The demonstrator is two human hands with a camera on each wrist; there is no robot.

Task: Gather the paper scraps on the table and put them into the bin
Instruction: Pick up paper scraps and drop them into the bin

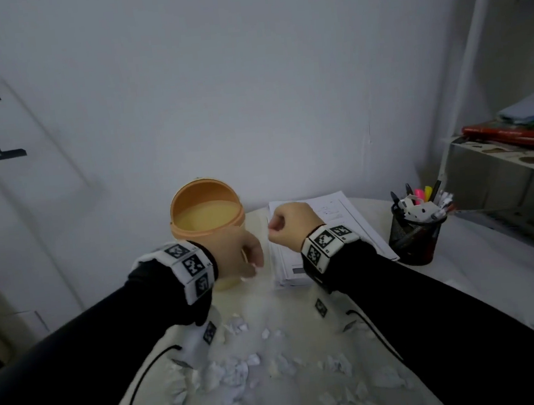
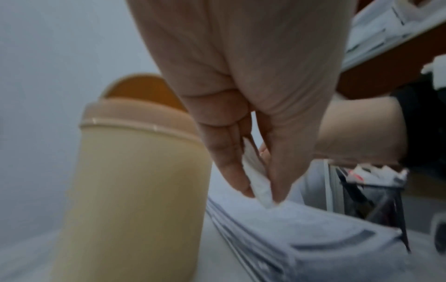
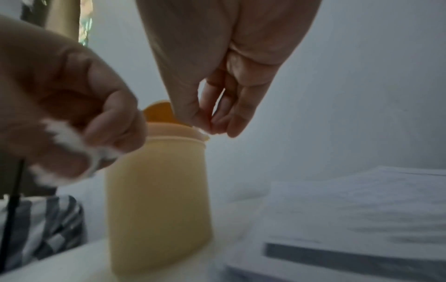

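The yellow bin (image 1: 207,222) with an orange rim and its lid swung open stands at the back of the white table (image 1: 480,266). My left hand (image 1: 251,253) hovers just right of the bin's body (image 2: 135,181) and pinches white paper scraps (image 2: 259,184) between thumb and fingers. My right hand (image 1: 286,226) is curled above the paper stack, right of the bin's rim (image 3: 178,131). Its fingertips (image 3: 217,126) pinch a tiny white scrap (image 3: 202,131). Several crumpled scraps (image 1: 237,378) lie on the table near me, between my forearms.
A stack of printed sheets (image 1: 356,226) lies right of the bin, under my right hand. A black mesh pen holder (image 1: 415,237) stands further right. A metal shelf (image 1: 502,156) with books juts in at the right. Thin black cables (image 1: 140,387) run under my arms.
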